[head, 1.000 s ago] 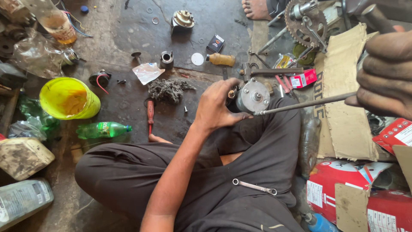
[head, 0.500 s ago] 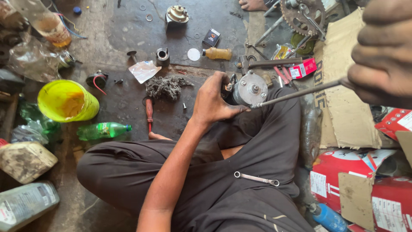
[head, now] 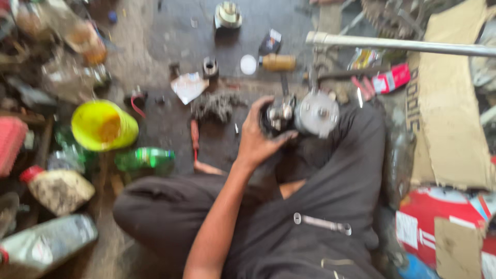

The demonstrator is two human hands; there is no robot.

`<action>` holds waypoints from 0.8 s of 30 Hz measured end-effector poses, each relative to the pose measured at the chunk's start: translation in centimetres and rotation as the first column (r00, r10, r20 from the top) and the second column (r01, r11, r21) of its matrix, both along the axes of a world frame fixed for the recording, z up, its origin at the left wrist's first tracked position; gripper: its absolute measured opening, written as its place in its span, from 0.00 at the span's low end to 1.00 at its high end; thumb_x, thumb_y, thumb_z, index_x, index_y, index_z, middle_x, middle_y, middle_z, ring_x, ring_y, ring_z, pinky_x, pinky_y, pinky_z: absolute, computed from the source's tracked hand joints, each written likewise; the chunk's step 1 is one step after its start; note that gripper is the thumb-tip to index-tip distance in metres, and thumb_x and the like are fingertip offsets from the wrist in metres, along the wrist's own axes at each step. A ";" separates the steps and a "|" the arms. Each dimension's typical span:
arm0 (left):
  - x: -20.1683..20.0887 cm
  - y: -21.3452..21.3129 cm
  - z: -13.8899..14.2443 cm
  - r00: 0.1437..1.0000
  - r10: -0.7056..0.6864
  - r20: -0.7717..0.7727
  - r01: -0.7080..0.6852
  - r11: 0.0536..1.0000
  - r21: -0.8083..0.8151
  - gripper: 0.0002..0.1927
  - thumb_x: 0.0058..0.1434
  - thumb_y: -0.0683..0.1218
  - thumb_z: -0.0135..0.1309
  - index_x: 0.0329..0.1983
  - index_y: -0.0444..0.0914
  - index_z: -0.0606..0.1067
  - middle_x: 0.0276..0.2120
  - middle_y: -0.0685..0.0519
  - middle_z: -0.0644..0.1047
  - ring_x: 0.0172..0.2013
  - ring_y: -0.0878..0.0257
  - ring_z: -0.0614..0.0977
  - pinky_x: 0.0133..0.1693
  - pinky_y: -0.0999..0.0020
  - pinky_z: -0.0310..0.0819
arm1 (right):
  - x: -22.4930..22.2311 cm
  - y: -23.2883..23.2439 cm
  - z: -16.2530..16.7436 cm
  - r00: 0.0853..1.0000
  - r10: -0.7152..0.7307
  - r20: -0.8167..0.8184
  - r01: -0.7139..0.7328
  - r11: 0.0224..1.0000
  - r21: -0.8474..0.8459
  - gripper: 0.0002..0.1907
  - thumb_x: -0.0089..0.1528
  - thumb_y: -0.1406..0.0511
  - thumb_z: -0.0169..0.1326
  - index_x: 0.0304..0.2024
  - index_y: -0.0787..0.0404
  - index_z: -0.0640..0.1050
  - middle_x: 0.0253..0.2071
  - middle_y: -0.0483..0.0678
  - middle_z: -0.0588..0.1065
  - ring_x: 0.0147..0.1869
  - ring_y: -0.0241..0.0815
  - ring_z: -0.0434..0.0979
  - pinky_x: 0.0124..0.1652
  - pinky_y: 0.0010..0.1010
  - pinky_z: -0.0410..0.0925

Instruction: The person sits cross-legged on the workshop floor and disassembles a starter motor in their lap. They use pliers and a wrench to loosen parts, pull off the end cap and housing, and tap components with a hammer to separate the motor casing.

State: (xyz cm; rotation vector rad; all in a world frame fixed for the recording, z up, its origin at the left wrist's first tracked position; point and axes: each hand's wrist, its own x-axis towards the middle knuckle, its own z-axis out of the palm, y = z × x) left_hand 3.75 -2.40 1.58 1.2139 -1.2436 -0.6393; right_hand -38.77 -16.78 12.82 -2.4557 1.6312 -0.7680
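The left hand [head: 261, 137] is clamped round the dark end of a small motor unit [head: 302, 114], fingers wrapped over the top and thumb tucked underneath, and the unit rests on the person's knee, against the black trousers [head: 336, 186]. The right hand isn't in shot, so its state can't be told.

That unit looks like cast metal with a pale round end plate [head: 318, 112] studded with bolts. I'd judge it dense and heavy for its size, rigid, nothing that gives under a squeeze. It looks grimy, probably greasy, so a slip is a fair worry. The dark cylindrical body, where the hand already sits, seems the soundest place to hold; the plate's rim would be the second choice.

A long metal rod [head: 403, 45] crosses the top right, well apart from the unit. A combination spanner [head: 323, 223] lies on the lap.

The surface is a stained, oily concrete floor [head: 170, 46], crowded: a yellow bowl [head: 103, 125], a green plastic bottle [head: 147, 159], a red-handled screwdriver [head: 195, 137], a greasy rag pile [head: 214, 105], flattened cardboard [head: 449, 119] on the right. Everything's blurred, so the small parts are hard to name.
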 end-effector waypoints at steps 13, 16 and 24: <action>-0.4 -3.8 -2.3 0.977 -0.206 -0.058 0.212 0.965 0.154 0.30 0.40 0.42 0.68 0.49 0.35 0.74 0.41 0.51 0.80 0.42 0.65 0.81 0.49 0.69 0.76 | -5.6 12.4 -13.9 0.877 -0.479 -0.023 0.469 0.847 0.250 0.22 0.76 0.56 0.59 0.36 0.68 0.79 0.26 0.52 0.74 0.31 0.48 0.75 0.39 0.40 0.68; -2.8 -2.9 -2.4 1.000 -0.016 0.021 0.014 0.995 0.099 0.30 0.38 0.42 0.67 0.47 0.34 0.74 0.39 0.51 0.79 0.42 0.66 0.80 0.49 0.69 0.75 | -5.5 13.1 -15.4 0.853 -0.521 -0.021 0.500 0.808 0.312 0.17 0.72 0.57 0.60 0.40 0.65 0.80 0.29 0.52 0.76 0.36 0.50 0.77 0.43 0.41 0.69; -6.3 0.4 -1.7 0.511 0.504 -0.697 -0.161 0.852 0.498 0.18 0.49 0.39 0.59 0.44 0.31 0.73 0.32 0.52 0.76 0.32 0.60 0.78 0.36 0.62 0.75 | -3.3 12.3 -10.0 0.957 -0.095 -0.275 0.147 0.973 0.176 0.37 0.51 0.57 0.65 0.61 0.63 0.72 0.59 0.63 0.71 0.68 0.59 0.60 0.63 0.49 0.55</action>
